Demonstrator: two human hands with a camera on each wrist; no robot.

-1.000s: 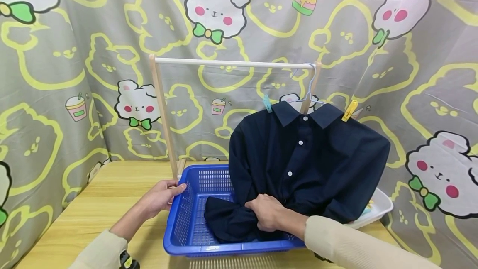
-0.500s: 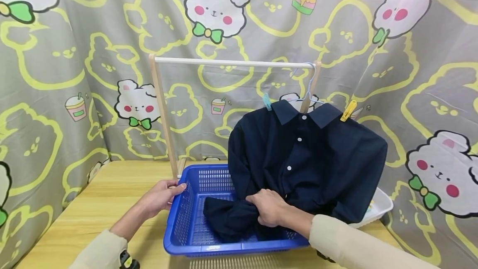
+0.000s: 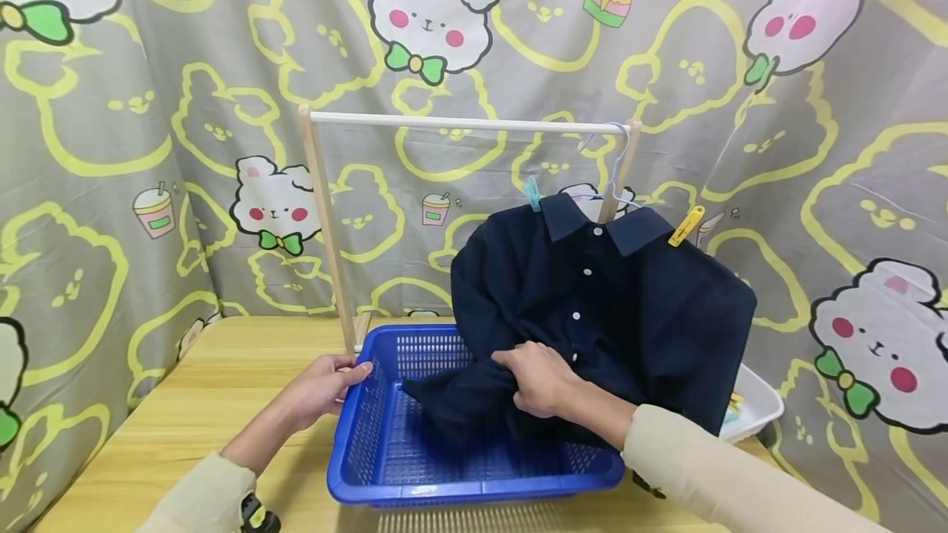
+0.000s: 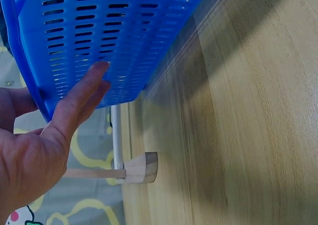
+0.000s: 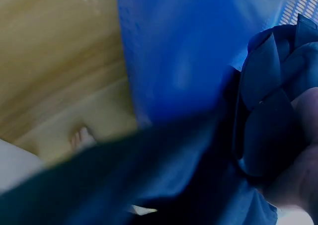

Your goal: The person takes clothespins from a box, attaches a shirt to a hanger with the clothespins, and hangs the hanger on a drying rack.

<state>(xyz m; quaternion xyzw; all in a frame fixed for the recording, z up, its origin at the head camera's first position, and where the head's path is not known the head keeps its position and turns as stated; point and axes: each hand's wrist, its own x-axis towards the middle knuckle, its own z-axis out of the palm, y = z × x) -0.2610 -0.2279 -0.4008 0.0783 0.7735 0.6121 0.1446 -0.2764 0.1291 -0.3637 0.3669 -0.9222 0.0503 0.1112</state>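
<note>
A dark navy button-up shirt (image 3: pixel 622 303) hangs on a thin wire hanger (image 3: pixel 616 167), with a light blue clothespin (image 3: pixel 532 194) and a yellow clothespin (image 3: pixel 686 226) at its shoulders. My right hand (image 3: pixel 541 377) grips a bunched lower part of the shirt above the blue plastic basket (image 3: pixel 422 490). In the right wrist view, gathered cloth (image 5: pixel 271 130) hides most of the fingers. My left hand (image 3: pixel 326 389) pinches the basket's left rim, thumb over the edge; the left wrist view shows its fingers (image 4: pixel 82 93) against the slotted outer wall.
A small clothes rack with a white rail (image 3: pixel 459 122) and wooden posts stands behind the basket on the wood-grain table (image 3: pixel 185 401). A white tray (image 3: pixel 763 408) with small coloured items sits partly behind the shirt. A patterned curtain (image 3: pixel 444 253) encloses the back and sides.
My right hand has risen with the bunched cloth, lifting it off the basket's floor. The shirt's collar and clothespins tilt and shift slightly. The left hand stays on the rim.
</note>
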